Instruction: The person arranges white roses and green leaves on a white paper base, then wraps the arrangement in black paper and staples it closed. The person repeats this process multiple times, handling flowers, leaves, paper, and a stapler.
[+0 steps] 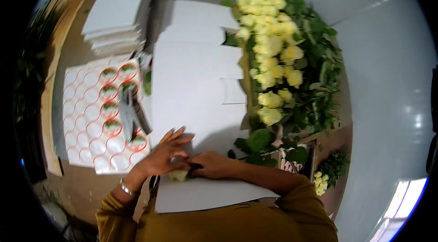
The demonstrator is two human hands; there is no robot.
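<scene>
In front of my body, a pale yellow rose (pixel 179 176) lies low over the white cardboard sheet (pixel 196 73). My right hand (pixel 213 165) is closed around the rose just behind its bloom, where a bit of dark green shows. Leafy stems (pixel 260 141) stick out beyond my right forearm; whether they belong to this rose is hidden. My left hand (pixel 168 154) has its fingers spread above the sheet, its thumb side beside or touching the bloom. A nearer flap of white card (pixel 205 195) lies against my front.
A large pile of yellow roses (pixel 271 55) with green leaves lies to the right, and a smaller bunch (pixel 320 183) sits lower right. On the left are round-sticker sheets (pixel 86 118) under a grey stapler-like tool (pixel 129 116). White cards (pixel 116 7) are stacked behind.
</scene>
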